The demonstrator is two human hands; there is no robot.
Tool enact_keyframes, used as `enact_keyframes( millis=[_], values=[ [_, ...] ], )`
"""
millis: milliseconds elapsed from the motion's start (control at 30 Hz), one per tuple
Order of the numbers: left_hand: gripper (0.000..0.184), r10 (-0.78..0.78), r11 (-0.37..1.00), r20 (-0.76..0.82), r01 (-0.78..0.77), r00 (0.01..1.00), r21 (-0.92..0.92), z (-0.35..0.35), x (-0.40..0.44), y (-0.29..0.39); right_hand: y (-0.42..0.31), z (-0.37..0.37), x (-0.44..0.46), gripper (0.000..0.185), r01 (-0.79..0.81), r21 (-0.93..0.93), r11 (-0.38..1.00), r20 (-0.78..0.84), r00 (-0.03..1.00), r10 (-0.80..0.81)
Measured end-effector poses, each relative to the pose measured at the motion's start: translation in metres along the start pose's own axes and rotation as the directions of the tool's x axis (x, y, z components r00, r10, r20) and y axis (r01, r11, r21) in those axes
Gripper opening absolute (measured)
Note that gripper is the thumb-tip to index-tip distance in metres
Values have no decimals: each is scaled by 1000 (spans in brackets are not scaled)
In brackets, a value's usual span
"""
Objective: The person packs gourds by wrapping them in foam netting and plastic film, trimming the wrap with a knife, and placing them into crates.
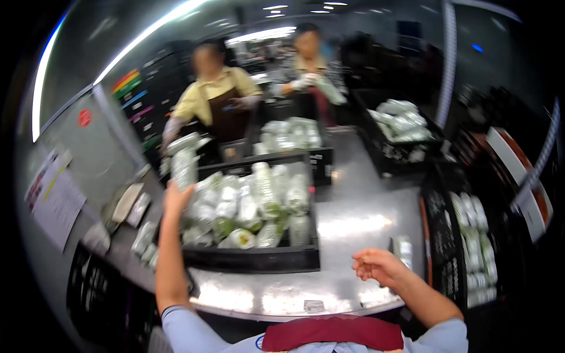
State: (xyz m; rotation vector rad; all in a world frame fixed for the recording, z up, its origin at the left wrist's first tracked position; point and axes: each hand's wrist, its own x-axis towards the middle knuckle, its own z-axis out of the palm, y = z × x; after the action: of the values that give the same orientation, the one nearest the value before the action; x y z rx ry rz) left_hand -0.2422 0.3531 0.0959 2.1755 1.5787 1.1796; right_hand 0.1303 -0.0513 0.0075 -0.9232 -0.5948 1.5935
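My left hand reaches to the left rim of a black crate and is closed round the lower end of a plastic-wrapped green vegetable pack that stands upright. Motion blur softens its fingers. Inside that crate lie several more wrapped green vegetables, some with green ends showing. Over the metal table, right of the crate, my right hand hangs with loosely curled fingers apart and nothing visible in them. Close beside it, a small wrapped pack lies on the table.
Across the metal table stand two people, one holding a pale green pack. More black crates with wrapped packs stand behind, at back right and at right. Loose packs lie left of the near crate.
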Motion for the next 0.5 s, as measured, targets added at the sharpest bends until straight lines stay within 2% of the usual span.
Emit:
enact_keyframes(
  millis=[67, 100, 133, 200, 233, 267, 333, 367, 400, 433, 467, 500],
  values=[
    [54, 19, 986, 112, -37, 994, 161, 6, 24, -58, -3, -10, -12, 25, 12, -66, 998, -100, 995, -19],
    [54, 19, 978, 201, -60, 979, 198, 15, 36, -93, -7, -13, -20, 25, 34, -108, 994, -100, 994, -44],
    [53, 17, 971, 291, -85, 957, 222, 28, 47, -126, -14, -15, -30, 26, 53, -151, 987, -107, 992, -70],
    [52, -6, 963, 421, -108, 907, 246, 54, 67, -175, -36, -25, -61, 22, 113, -124, 986, -174, 976, -133],
    [51, -15, 960, 463, -117, 886, 255, 61, 72, -190, -52, -35, -81, 22, 179, -241, 954, -282, 928, -246],
    [51, -29, 957, 492, -118, 870, 265, 63, 70, -199, -71, -48, -98, 21, 210, -365, 907, -354, 870, -344],
    [50, -32, 958, 490, -114, 871, 265, 55, 58, -211, -116, -88, -140, 25, 168, -554, 815, -545, 667, -508],
    [46, -52, 948, 432, -91, 900, 304, 53, 62, -225, -132, -124, -160, 25, 164, -660, 733, -554, 553, -623],
    [43, -20, 953, 326, -80, 945, 292, 55, 66, -221, -148, -167, -182, 23, -9, -804, 595, -550, 391, -738],
    [39, 31, 964, 217, -87, 976, 253, 59, 72, -221, -158, -195, -203, 20, -1, -787, 617, -591, 287, -754],
    [36, 94, 976, 138, -119, 986, 184, 66, 72, -214, -163, -230, -218, 20, -57, -709, 703, -701, 172, -692],
    [34, 158, 982, 107, -168, 982, 88, 70, 60, -193, -157, -275, -233, 19, -163, -674, 721, -739, 135, -660]
  ],
)
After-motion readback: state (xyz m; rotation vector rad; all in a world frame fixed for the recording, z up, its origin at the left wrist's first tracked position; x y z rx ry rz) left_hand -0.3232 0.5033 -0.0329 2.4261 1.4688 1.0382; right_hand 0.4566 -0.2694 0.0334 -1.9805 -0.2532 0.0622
